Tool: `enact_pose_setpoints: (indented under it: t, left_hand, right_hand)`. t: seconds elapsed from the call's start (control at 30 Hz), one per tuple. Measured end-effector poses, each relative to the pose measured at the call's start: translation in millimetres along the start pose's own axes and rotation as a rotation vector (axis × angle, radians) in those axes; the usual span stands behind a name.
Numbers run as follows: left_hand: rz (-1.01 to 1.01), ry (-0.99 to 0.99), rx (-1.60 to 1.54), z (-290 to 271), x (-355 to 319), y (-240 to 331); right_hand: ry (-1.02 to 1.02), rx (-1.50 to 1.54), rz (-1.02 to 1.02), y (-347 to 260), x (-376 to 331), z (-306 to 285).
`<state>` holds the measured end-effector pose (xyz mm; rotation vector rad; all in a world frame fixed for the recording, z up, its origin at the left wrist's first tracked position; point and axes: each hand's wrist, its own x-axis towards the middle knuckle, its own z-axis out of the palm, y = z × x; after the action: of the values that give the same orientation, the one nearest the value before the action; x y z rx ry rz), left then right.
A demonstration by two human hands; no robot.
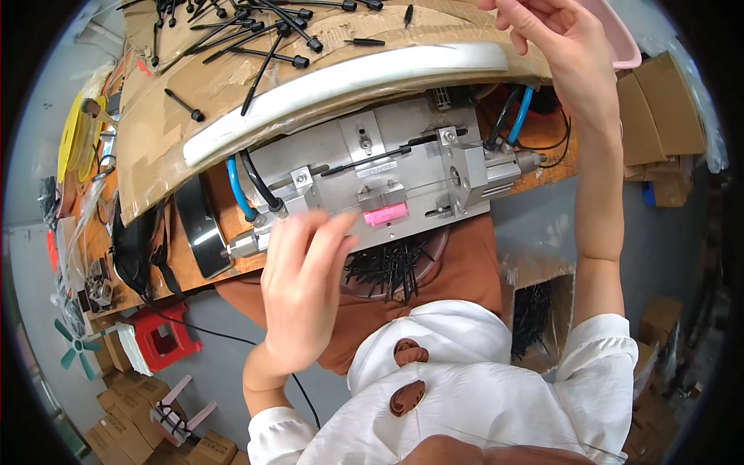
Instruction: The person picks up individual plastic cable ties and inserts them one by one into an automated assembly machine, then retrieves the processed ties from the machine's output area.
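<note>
My left hand (304, 291) hovers over the left front of a metal clamping fixture (271, 170). Its fingers are bent but apart, slightly blurred, with nothing visible in them. My right hand (564, 39) is raised at the top right, near a pink plastic basin (625, 46). Its fingers are loosely apart and partly cut off by the frame's edge; no held thing shows. A thin black rod (364, 161) lies across the fixture, between its left block and the larger right block (469, 174). A bright pink piece (386, 214) sits at the fixture's front.
Black rods with knobbed ends (256, 31) lie on cardboard behind a white padded edge (349, 77). More black pieces (387, 271) fill a bowl at my lap. Blue hoses (239, 188) run to the fixture. A dark phone (203, 225) lies left; a red stool (167, 337) stands below.
</note>
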<state>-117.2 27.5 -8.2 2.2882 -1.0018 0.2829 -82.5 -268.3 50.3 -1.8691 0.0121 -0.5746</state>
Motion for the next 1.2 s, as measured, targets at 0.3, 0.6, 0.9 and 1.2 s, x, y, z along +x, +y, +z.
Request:
enact_pose_setpoints:
  t: [0.3,0.6,0.9,1.2]
  left_hand:
    - [0.108,-0.246,0.924,95.3,81.9,26.8]
    - [0.368,0.288,0.239,-17.6,67.7,23.8]
    - [0.083,0.092,0.309,-54.9,71.2,-73.7]
    - [0.087,0.426,0.104,-9.0,-3.7,-28.6]
  right_hand:
    - [0.000,-0.111,-0.202,10.1,-5.5,-2.3]
    - [0.033,-0.730,-0.385,61.8,57.4,-11.2]
    - [-0.150,-0.807,-0.626,50.0,58.3,57.5]
    - [0.143,0.010,-0.261,-4.1,3.2,25.0]
